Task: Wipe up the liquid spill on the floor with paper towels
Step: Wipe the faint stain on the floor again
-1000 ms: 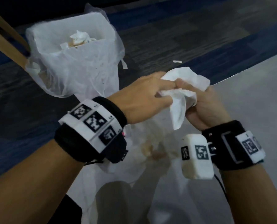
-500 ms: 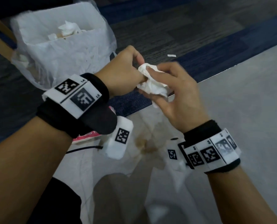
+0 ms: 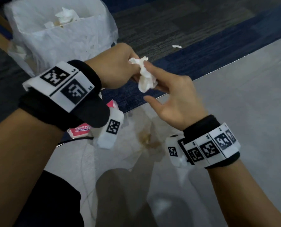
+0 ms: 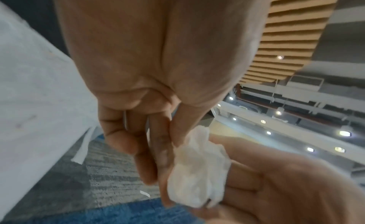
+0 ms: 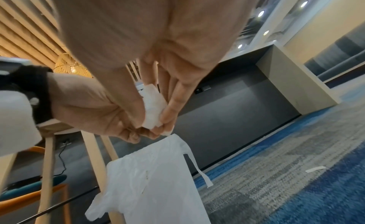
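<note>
A crumpled white paper towel wad (image 3: 145,76) hangs in the air between my hands. My left hand (image 3: 133,66) pinches its top between thumb and fingers, as the left wrist view (image 4: 168,157) shows. My right hand (image 3: 159,86) is spread open, index tip on the wad and the other fingers under it; its thumb is free. The wad (image 5: 154,105) sits against those straight fingers. Below my hands a brownish spill (image 3: 146,140) lies on the grey smooth floor (image 3: 243,95), with pale thin paper around it.
A bin lined with a white plastic bag (image 3: 57,38) stands at the back left with used towels inside. A pink tissue pack (image 3: 80,131) and a dark cable (image 3: 75,139) lie under my left wrist. Blue-grey carpet (image 3: 185,30) holds a paper scrap (image 3: 177,46). Wooden legs (image 5: 94,157) rise behind the bin.
The loose towel was bunched into a tight wad. My right hand, curled over it half a second ago, has opened its fingers, while the left hand keeps its pinch.
</note>
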Demonstrator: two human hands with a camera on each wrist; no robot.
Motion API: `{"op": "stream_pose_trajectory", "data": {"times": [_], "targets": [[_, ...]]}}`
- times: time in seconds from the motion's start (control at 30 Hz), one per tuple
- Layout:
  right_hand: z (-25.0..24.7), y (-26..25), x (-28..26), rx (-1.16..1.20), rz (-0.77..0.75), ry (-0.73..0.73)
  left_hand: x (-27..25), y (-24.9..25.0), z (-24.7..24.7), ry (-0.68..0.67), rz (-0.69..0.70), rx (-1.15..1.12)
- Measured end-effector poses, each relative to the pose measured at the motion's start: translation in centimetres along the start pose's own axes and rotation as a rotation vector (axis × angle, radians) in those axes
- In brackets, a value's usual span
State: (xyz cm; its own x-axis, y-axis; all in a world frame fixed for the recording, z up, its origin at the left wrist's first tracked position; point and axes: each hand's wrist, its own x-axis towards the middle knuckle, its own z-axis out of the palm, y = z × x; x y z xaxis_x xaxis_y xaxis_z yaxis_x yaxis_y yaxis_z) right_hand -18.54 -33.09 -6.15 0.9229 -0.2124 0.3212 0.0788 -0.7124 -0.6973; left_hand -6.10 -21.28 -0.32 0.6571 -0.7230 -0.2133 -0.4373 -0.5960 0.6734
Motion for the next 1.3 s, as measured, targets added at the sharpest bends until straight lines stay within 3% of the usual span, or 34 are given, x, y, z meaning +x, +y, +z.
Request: {"op": "stream_pose_trajectory", "data": {"times": [0.07, 0.3, 0.43, 0.57, 0.9, 1.07, 1.17, 1.3], "targets": [[0.4, 0.2, 0.1, -0.007, 0.013, -0.019, -0.1, -0.4, 0.0, -0.047, -0.005, 0.07], [0.7, 2.1, 0.1, 0.109, 0.09, 0.211, 0.0, 0.1, 1.1, -0.227, 0.053, 0.04], [1.3, 2.0, -0.5, 0.151, 0.105, 0.129, -0.3, 0.0, 1.3, -0.261, 0.043, 0.074], [1.3, 1.9, -0.2, 0.23, 0.086, 0.055, 0.1, -0.4, 1.0, -0.193, 0.056, 0.131], [1.8, 2.7, -0.3, 0.297, 0.128, 0.093, 0.4, -1.2, 2.3, -0.249, 0.038, 0.159], [1.8, 7.4, -1.3, 0.188, 0.327, 0.105, 0.2, -1.2, 1.4, -0.207, 0.013, 0.262], [2.3, 13.1, -3.9, -0.057, 0.534, 0.002, -0.2, -1.7, -0.1, -0.151, -0.019, 0.323], [4.0, 18.6, -6.8, -0.233, 0.744, -0.144, -0.9, -2.3, -0.9, -0.175, -0.112, 0.34]]}}
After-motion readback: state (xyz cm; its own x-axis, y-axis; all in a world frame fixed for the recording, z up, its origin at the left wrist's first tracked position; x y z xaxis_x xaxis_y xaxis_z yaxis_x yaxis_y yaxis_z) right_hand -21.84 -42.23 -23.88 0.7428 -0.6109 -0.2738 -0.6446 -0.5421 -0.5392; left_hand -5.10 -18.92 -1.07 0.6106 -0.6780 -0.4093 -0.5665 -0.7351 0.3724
